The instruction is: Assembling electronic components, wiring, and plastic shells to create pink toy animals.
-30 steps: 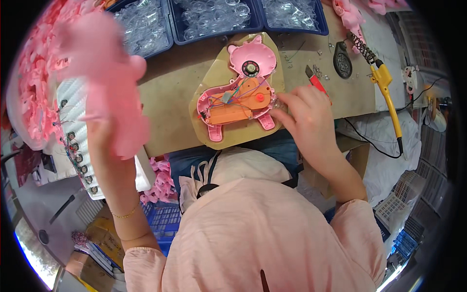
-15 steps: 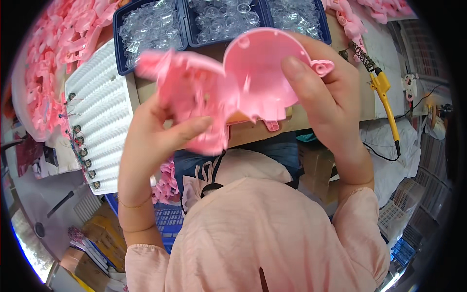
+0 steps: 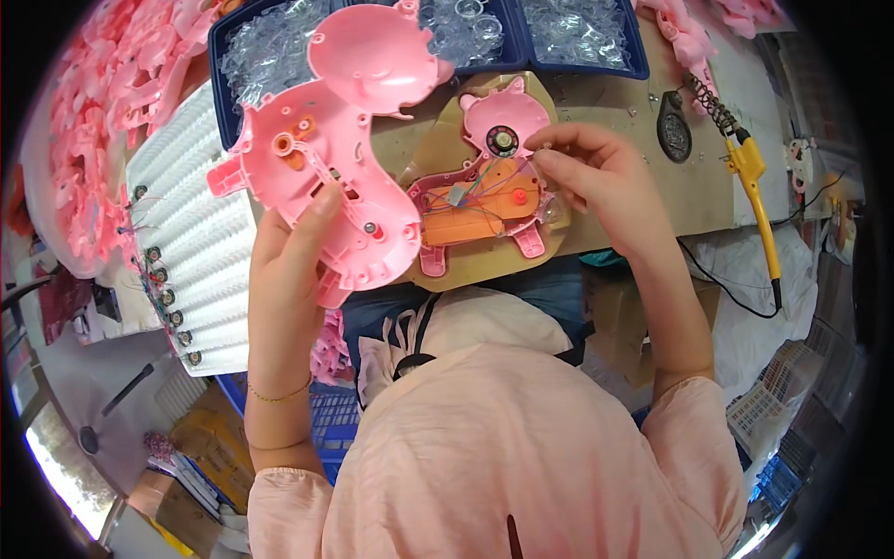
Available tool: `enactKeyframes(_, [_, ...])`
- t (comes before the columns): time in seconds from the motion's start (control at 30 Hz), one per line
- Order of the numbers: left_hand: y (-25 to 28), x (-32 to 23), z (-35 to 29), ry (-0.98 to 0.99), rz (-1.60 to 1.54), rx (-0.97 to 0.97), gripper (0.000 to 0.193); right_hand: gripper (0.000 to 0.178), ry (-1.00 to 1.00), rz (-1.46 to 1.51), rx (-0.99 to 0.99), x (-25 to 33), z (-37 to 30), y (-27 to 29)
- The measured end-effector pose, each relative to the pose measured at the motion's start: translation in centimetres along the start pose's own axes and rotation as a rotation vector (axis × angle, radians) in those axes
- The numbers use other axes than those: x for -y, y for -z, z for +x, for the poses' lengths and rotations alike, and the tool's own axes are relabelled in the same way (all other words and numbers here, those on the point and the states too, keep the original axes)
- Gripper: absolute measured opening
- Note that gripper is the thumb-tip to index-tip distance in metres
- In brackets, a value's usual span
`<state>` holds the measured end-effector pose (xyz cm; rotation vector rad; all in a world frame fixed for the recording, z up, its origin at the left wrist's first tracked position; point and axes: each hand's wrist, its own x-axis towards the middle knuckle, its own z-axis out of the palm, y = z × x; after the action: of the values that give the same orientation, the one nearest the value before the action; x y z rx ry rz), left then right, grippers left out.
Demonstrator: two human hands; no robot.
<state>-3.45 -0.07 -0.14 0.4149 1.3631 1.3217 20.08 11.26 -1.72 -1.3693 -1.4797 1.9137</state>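
Left hand [image 3: 291,256] holds one pink shell [image 3: 349,140] in its grip | right hand [image 3: 598,177] near second shell [image 3: 477,114] — cannot tell that grip's hold | orange box [image 3: 461,224] seated — shells unjoined

You are in a toy workshop. You can tell from the yellow soldering iron [image 3: 743,166], the dark blue plastic bins [image 3: 592,70] full of clear plastic bits [image 3: 575,33], and the heap of pink plastic toy parts [image 3: 82,163].

Head-worn fisheye view, facing downward (straight edges bending), close above the workbench [image 3: 700,197]
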Motion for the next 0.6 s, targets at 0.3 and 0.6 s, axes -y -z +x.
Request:
enactKeyframes(0.3, [-2.2,2.3,0.0,-0.110,0.152,0.184,0.033,0.014,0.469,-0.384,0.230,1.1,-2.6,-3.0])
enactKeyframes(0.6, [-4.1,2.5,-0.3,-0.225,0.539,0.069,0.029,0.014,0.755,-0.552,-0.052,0.3,-2.5,-4.2])
